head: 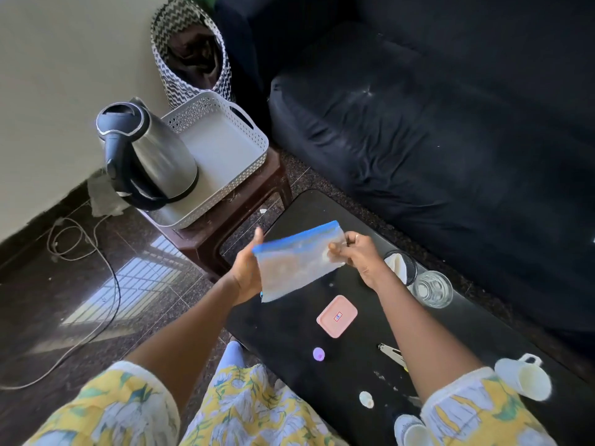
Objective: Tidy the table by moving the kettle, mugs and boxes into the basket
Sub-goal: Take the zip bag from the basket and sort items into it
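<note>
Here, black table (289,333), dark sofa (418,123), glossy floor (64,300)

Both hands hold a blue-topped plastic bag (297,260) above the black table (289,342): left hand (246,272), right hand (355,254); the kettle (151,156) stands in the white basket (254,146).

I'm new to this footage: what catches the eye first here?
A blue-sealed zip bag is held between the left hand and right hand above the black table. At upper left, a steel kettle stands in the white basket; a white mug lies tipped at right.
</note>
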